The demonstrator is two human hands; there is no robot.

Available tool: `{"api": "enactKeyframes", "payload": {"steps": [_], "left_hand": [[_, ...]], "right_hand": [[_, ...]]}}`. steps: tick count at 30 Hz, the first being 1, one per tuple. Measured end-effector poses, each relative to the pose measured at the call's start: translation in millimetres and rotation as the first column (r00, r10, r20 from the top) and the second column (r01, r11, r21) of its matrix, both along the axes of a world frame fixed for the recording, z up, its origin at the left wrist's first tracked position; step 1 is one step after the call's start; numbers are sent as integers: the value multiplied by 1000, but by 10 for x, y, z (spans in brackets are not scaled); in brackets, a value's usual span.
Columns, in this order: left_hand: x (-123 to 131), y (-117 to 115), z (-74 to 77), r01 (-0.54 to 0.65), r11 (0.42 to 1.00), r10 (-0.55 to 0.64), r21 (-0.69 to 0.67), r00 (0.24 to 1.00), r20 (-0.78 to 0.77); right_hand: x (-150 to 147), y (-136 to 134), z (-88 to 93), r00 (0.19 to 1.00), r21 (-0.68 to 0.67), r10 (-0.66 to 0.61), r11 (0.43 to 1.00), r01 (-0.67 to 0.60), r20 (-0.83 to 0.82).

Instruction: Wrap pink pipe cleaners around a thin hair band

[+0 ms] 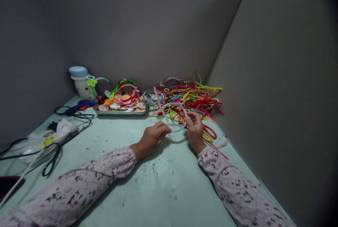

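My left hand point(151, 137) is closed in a pinch on the lower end of a pink pipe cleaner point(160, 107) that rises up and to the left. My right hand point(194, 128) is closed on a curved headband point(179, 128) wrapped in pale blue and pink fuzz; the band arcs between the two hands just above the pale green table point(163, 184). Both sleeves are pink with dark flecks. Right behind the hands lies a heap of colourful pipe cleaners point(192, 98).
A metal tray point(120, 111) of shells and wrapped headbands stands at the back. Left of it are a white jar with a blue lid point(80, 81), a blue glue gun point(77, 107), black scissors point(51, 160), a plastic bag point(39, 140) and cables. Grey walls close the corner.
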State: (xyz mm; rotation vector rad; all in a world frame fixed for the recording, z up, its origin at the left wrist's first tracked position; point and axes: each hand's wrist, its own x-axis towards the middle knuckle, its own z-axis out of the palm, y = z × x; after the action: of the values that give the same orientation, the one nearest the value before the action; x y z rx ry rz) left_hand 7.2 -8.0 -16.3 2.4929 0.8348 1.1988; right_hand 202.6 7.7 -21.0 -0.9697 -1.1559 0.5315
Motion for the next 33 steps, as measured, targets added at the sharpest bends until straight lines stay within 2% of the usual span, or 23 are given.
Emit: {"api": "enactKeyframes", "payload": {"steps": [6,11,14,18,26,33], "left_hand": [[-20,-38,46,-26,1000,25,18,999,46],[-33,-26,68,-75,996,69,38,987,148],[-38,-18,83,-80,996,73,32,982,173],[-37,-7,80,-77,997,75,4,985,157],[-18,59,9,-78,996,82,-44,991,103],[-33,42,30,-75,996,79,-44,992,94]], "right_hand": [[-55,-84,61,999,60,41,997,-39,-35],[-89,-99,21,983,-83,182,980,-182,-9],[-93,-99,-13,969,-105,247,963,-247,-8],[-124,-141,-3,931,-162,360,924,-348,56],[-168,-192,44,933,-194,358,917,-348,19],[-171,-191,25,880,-238,474,856,-460,6]]}}
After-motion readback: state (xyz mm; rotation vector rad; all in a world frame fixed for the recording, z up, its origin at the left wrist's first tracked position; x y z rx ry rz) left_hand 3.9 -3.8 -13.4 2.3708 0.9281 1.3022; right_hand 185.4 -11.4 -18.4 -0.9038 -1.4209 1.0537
